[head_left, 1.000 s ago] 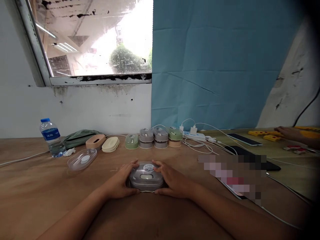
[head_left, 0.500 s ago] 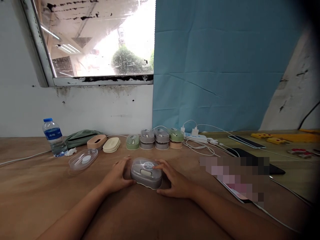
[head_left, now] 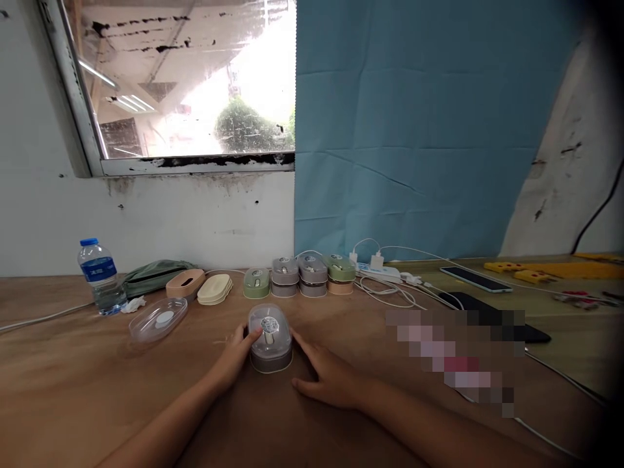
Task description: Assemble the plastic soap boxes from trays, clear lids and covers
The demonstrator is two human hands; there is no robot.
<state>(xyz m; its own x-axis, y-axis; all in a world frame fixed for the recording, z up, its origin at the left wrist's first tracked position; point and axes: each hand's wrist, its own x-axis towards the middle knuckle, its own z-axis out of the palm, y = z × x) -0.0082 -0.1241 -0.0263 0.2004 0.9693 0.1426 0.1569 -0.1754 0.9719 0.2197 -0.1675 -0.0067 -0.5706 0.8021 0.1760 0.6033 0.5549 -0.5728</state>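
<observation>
A grey box with a clear lid [head_left: 270, 356] stands on the table in front of me, its short end facing me. The lid carries a round printed label, and a pale piece shows beneath it. My left hand [head_left: 234, 357] holds the box by its left side, with the thumb over the lid's edge. On the other side my right hand [head_left: 329, 376] has its fingers stretched out, the fingertips close to or touching the box's right side. The right thumb stays apart from the box.
Behind stand a green box [head_left: 257, 284] and stacked boxes [head_left: 312, 276]. To the left are a loose clear lid [head_left: 158, 320], cream pieces [head_left: 215, 289], a peach case [head_left: 185, 284], a green pouch [head_left: 156, 276] and a water bottle [head_left: 101, 276]. Cables [head_left: 385, 289] and phones lie right.
The box has turned from lying crosswise to pointing away from me and shifted slightly left. The left thumb has come onto the lid; the right hand's thumb has moved off the box.
</observation>
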